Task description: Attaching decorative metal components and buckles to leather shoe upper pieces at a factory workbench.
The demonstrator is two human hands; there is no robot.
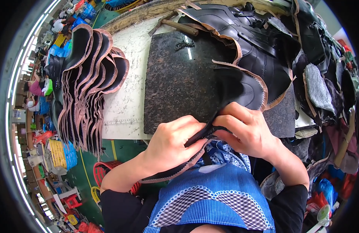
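The two hands are near each other but a little apart, over the near edge of a dark stone slab point(179, 89). Both are clamped on one black leather piece point(243, 87). The left hand point(175, 139) grips a folded part of it, with the thumb on the near side and the fingers bent over the far side. The right hand point(243, 130) pinches it a little to the right, with bent fingers; its exact fingertips I cannot tell, because the fold hides them. The far part of the piece lies on the right half of the slab, and its pale zigzag edge curves to the right. Another part hangs below the left forearm, close to the blue apron point(210, 194).

The slab rests on a white table point(127, 101), which has a line of ruler marks point(123, 122) to the left of the slab. On the left side of the table there stands a stack of similar black pieces point(84, 85), with their pale edges in many waves. At the far edge of the slab lies a hammer point(181, 27) with a wooden handle. To the far right there is a heap of black leather point(261, 42), and beside it, more to the right, a grey fluffy piece point(319, 89). Near left, a red basket point(103, 173) is behind the left forearm, above the green floor point(86, 171).
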